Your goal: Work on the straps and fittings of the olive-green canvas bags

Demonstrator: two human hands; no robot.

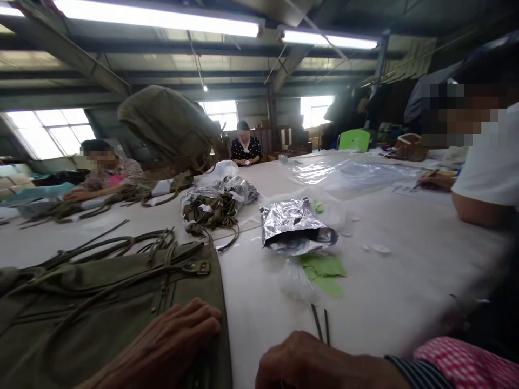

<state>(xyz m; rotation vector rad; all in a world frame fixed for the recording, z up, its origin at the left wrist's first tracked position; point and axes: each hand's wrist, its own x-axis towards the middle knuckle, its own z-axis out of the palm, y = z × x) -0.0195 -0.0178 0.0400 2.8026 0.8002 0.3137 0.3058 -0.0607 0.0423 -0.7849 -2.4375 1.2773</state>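
Observation:
An olive-green canvas bag with straps, cords and a buckle lies on the table at the lower left. My left hand rests on the bag near its right edge, its fingers stretched out over the fabric. To the right of the bag, my right hand is low at the bottom of the view with its fingers curled in. What it holds, if anything, is hidden, though a small dark bit shows beneath the fingers. Two thin dark strips show just beyond this hand.
An opened silver foil bag lies mid-table beside green paper pieces. Behind are bundled olive straps in plastic and clear plastic sheets. Another olive bag stands up at the back left. Other people sit around the table.

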